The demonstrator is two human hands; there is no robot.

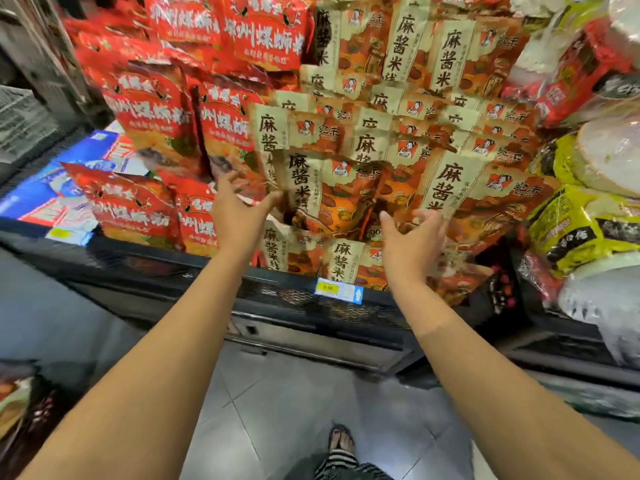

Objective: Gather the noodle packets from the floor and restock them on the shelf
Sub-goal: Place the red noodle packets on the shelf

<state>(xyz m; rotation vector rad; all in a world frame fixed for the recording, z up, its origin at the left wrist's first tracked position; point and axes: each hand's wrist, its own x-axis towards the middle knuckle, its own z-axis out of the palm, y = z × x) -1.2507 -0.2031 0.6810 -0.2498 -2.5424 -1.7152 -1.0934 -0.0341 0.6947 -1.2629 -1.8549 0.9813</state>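
Note:
Beige-and-orange noodle packets [388, 133] are stacked in leaning rows on the black shelf [277, 296]. One of these packets [322, 199] stands at the front of the stack, between my two hands. My left hand [239, 209] is spread open at its left side, thumb tip touching the packet's edge. To the packet's right, my right hand [412, 233] is open with blurred fingers against the neighbouring packets. Neither hand holds anything.
Red noodle packets [156, 109] fill the shelf's left half, with blue-and-white packs [69, 188] beyond them. Yellow bags [575, 230] and white bags [606, 157] crowd the right. A price tag [337, 289] sits on the shelf lip. More packets [14, 403] lie low at left. My foot [341, 441] is on grey tiles.

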